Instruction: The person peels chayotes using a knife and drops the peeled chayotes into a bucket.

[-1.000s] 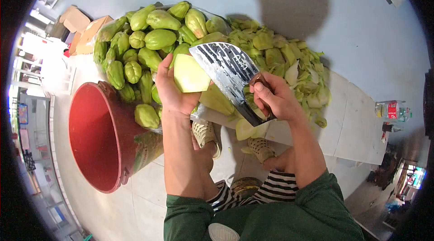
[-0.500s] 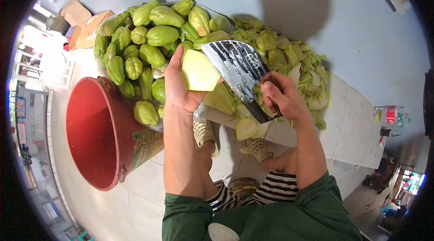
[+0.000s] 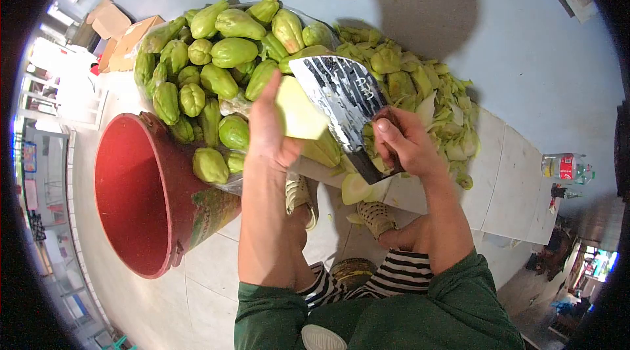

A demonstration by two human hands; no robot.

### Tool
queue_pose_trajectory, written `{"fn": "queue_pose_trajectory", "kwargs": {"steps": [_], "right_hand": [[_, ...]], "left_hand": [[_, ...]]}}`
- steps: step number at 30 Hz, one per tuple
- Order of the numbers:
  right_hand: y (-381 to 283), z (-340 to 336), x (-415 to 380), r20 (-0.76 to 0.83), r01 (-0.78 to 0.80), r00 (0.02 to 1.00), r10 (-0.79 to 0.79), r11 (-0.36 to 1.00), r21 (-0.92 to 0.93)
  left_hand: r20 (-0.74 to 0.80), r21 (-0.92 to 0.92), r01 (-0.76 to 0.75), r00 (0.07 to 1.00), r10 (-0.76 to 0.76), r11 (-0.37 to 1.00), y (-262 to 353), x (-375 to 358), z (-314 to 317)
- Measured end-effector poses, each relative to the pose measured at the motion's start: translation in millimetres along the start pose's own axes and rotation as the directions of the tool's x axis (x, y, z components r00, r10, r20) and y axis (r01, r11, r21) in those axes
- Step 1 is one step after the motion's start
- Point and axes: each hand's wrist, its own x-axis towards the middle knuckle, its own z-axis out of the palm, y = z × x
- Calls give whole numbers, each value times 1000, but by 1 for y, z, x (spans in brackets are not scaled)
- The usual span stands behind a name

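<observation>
My left hand (image 3: 268,132) grips a pale, peeled chayote (image 3: 300,111) with flat-cut sides. In my right hand (image 3: 410,144) is the handle of a broad cleaver (image 3: 342,97), its dark blade streaked with whitish residue. The blade slants up to the left, and its edge overlaps the right side of the chayote in this view. Behind my left hand lies a heap of whole green chayotes (image 3: 234,53) on clear plastic. A pile of green peelings (image 3: 453,130) spreads behind and to the right of my right hand. Below the blade rests a cut pale piece (image 3: 358,188).
A red bucket (image 3: 172,209) lies tipped on the left, its mouth facing left. An opened cardboard box (image 3: 133,45) stands at the back left. On the right, a plastic bottle (image 3: 566,166) with a red label is close to the wall. My feet in clogs (image 3: 376,217) are below my hands.
My left hand has moved slightly right with the chayote, which has turned a little toward the blade. The cleaver has shifted slightly left and is still in my right hand.
</observation>
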Motion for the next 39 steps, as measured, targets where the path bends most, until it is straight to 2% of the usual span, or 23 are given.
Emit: {"fn": "queue_pose_trajectory", "kwargs": {"steps": [3, 5, 8, 13, 16, 18, 22, 24, 28, 31, 34, 36, 37, 39], "right_hand": [[-4, 9, 7, -79, 15, 997, -9, 997, 78], [-1, 6, 9, -54, 37, 998, -31, 993, 114], [-1, 9, 9, -66, 9, 998, 0, 989, 145], [3, 19, 12, -122, 99, 990, -74, 972, 212], [4, 19, 12, -130, 91, 990, -62, 968, 232], [4, 15, 11, -96, 74, 994, -53, 970, 230], [0, 14, 11, -64, 22, 998, -7, 972, 233], [1, 15, 12, -77, 20, 997, -2, 970, 241], [-2, 13, 11, -85, 6, 996, 16, 965, 263], [-7, 16, 8, -59, 13, 998, 10, 928, 372], [-5, 17, 6, -42, 23, 999, -10, 947, 321], [-10, 19, 5, -50, 18, 999, -2, 951, 308], [-12, 20, 3, -60, 12, 998, 6, 956, 293], [-12, 13, 2, -40, 2, 999, 10, 959, 282]], "left_hand": [[21, -44, 2, 1000, -1, 999, -22, 4, 7], [13, -50, 37, 999, -37, 998, -23, -3, 17], [-25, -47, 13, 1000, -14, 999, -28, -1, 20], [-78, -42, -49, 996, 46, 998, -35, 6, 20], [-3, -49, -44, 999, 44, 998, -36, 10, 14], [44, 37, 11, 999, -12, 999, -32, 8, 15], [96, 84, -2, 995, -6, 996, -32, 7, 12], [66, -14, 9, 998, -8, 1000, -35, 7, 13], [11, -22, -5, 1000, 6, 1000, -34, 1, 19], [94, -96, 20, 995, -11, 995, -33, 1, 15], [161, -111, 31, 987, -13, 993, -29, -1, 14], [84, -16, -3, 996, 4, 1000, -26, -7, 20], [84, -14, 0, 996, 2, 1000, -25, -8, 22], [-50, -34, -37, 998, 36, 999, -25, -10, 27]]}}
